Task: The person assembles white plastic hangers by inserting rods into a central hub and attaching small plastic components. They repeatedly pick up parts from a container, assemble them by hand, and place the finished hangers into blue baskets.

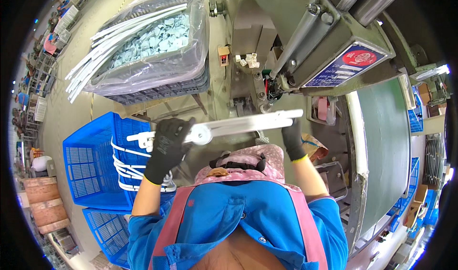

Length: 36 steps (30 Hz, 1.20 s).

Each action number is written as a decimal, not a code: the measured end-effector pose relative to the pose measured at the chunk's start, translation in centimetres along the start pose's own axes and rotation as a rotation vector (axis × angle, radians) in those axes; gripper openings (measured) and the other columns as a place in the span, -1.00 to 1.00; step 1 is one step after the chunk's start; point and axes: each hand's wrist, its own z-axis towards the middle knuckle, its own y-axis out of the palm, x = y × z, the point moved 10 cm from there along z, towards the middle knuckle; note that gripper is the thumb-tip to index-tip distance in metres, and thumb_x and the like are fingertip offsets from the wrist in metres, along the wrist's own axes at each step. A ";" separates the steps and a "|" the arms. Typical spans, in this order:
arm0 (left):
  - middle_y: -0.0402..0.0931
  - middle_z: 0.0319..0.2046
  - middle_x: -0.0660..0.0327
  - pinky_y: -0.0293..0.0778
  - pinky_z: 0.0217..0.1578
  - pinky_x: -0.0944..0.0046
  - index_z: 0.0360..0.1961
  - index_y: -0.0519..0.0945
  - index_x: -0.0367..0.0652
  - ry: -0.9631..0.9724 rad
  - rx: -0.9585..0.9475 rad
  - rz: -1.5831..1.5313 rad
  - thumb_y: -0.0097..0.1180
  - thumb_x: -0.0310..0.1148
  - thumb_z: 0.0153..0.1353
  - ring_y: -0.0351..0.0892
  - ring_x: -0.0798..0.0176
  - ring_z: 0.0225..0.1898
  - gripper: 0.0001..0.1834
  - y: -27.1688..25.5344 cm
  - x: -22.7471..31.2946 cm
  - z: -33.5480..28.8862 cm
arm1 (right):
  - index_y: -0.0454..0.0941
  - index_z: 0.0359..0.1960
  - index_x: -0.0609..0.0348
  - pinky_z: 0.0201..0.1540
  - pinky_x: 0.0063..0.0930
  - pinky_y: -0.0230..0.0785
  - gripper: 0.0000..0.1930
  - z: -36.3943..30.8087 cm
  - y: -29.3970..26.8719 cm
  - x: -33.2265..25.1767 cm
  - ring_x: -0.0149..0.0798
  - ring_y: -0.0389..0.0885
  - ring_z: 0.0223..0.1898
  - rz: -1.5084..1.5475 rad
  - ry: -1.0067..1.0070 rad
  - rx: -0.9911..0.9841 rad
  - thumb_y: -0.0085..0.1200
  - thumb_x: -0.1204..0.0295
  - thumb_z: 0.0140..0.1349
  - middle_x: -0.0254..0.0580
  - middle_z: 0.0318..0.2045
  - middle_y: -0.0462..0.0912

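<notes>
Upper ctr. of frame: a hand could pass betw. the grey crate (164,91) and the machine (334,64), but the white bar (243,123), held crosswise by left hand (166,146) and right hand (292,138), blocks the approach. At L, blue basket (86,162) limits sideways room; at R, green table (384,131) does same.

Black gloves here, on left hand (164,148) and right hand (292,138) alike, both edged yellow at the cuff! Up top, a bright blue shirt (214,210) with round buttons (262,240), pink straps (307,217) crossing it, and a patterned pink apron (273,161) with a black band (234,165)!
</notes>
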 end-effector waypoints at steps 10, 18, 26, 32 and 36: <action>0.60 -0.42 0.14 0.49 -0.33 0.23 -0.24 0.60 -0.16 -0.297 0.351 -0.588 0.24 -0.45 -0.06 0.60 0.19 -0.39 -0.73 2.7 -0.5 1.4 | 0.47 0.06 0.27 0.19 -0.26 0.24 -0.63 -1.1 -2.0 -11.2 -0.06 0.43 0.10 -0.196 -0.218 -0.350 -0.11 0.58 0.19 0.03 0.04 0.51; 0.46 -0.54 0.21 0.37 -0.42 0.28 -0.31 0.52 -0.16 -0.234 0.850 -1.535 0.28 -0.23 0.03 0.45 0.28 -0.48 -0.71 3.0 -9.8 -2.3 | 0.53 -0.10 0.19 -0.16 -0.31 0.45 -0.70 -7.1 -13.6 9.5 -0.14 0.61 -0.23 -0.028 0.162 -0.462 0.18 0.43 0.11 -0.14 -0.30 0.65; 0.53 -0.33 0.29 0.47 -0.22 0.31 -0.19 0.54 -0.22 -0.721 0.220 -0.706 0.18 -0.44 0.15 0.52 0.38 -0.26 -0.80 9.6 -16.0 -5.6 | 0.60 -0.42 0.20 -0.52 -0.46 0.32 -0.91 -5.6 -10.7 3.8 -0.31 0.57 -0.56 -0.206 0.025 -0.413 0.19 0.49 0.02 -0.23 -0.55 0.64; 0.49 -0.58 0.21 0.41 -0.43 0.30 -0.30 0.58 -0.18 -0.581 0.385 -0.462 0.15 -0.30 0.14 0.47 0.36 -0.51 -0.82 -2.5 -18.7 5.7 | 0.66 -0.39 0.04 -0.44 -0.29 0.45 -0.81 -8.0 -5.8 -2.3 -0.05 0.65 -0.47 -0.592 -0.069 -0.318 0.30 0.34 -0.09 -0.08 -0.52 0.63; 0.56 -0.46 0.09 0.44 -0.33 0.11 -0.37 0.56 -0.14 -0.428 0.233 -0.240 0.09 -0.26 0.12 0.56 0.05 -0.39 -0.82 -0.4 -25.9 16.1 | 0.65 -0.42 -0.06 -0.44 -0.21 0.40 -0.77 -8.7 -4.9 -3.9 -0.06 0.61 -0.46 -0.857 -0.059 -0.367 0.29 0.26 -0.18 -0.18 -0.55 0.60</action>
